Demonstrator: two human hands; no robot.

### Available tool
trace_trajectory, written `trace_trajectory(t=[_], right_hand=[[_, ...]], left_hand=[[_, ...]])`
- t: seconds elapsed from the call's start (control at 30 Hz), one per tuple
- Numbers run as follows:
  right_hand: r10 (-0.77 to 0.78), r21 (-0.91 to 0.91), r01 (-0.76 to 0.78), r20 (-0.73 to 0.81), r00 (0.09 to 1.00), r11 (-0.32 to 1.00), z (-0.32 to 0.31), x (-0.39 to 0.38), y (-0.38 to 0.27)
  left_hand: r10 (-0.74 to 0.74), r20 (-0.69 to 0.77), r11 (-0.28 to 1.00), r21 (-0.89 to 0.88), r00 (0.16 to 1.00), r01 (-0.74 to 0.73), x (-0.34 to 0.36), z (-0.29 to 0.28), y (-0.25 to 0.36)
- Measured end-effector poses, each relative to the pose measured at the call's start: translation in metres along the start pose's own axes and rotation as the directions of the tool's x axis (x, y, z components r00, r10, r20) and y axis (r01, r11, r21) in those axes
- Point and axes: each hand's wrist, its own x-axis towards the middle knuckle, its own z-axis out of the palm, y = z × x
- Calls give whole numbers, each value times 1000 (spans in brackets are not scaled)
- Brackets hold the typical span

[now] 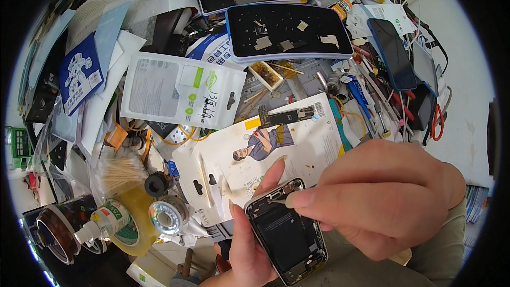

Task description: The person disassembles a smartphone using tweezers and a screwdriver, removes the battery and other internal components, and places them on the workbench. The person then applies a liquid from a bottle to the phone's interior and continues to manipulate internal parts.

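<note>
My left hand [245, 242] grips an opened phone body [281, 239] from beneath and the side, battery and inner parts exposed. Over the phone's top end, my right hand [380, 196] is pinched on a thin metal tool [277, 200], mostly hidden by the fingers, whose tip is among the small parts there. Behind them a white cardboard package [207, 154] with a printed figure bears a narrow circuit board [287, 118] near its upper edge.
A phone-shaped tray [289, 18] holds small parts at the back, beside a dark phone [391, 56]. A white pouch [154, 82], swabs [119, 172], a spray bottle [103, 220] and a solder spool [166, 213] crowd the left. Tools [374, 106] lie heaped at the right.
</note>
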Motion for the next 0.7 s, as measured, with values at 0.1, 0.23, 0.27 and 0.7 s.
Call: trace_trajectory(t=[0.1,0.23,0.27,0.7], right_hand=[[-20,-13,20,0,1000,1000,3,3,-5],[82,-72,-92,-132,988,993,15,8,-23],[65,-75,-74,-122,990,994,16,10,-24],[-177,-195,292,456,872,936,-5,16,9]], left_hand=[[-32,-66,999,39,997,34,-3,-3,-3],[-55,-194,995,77,980,71,-4,7,-2],[-59,-216,993,85,975,79,-3,10,-1],[-151,-499,977,54,853,205,1,31,5]])
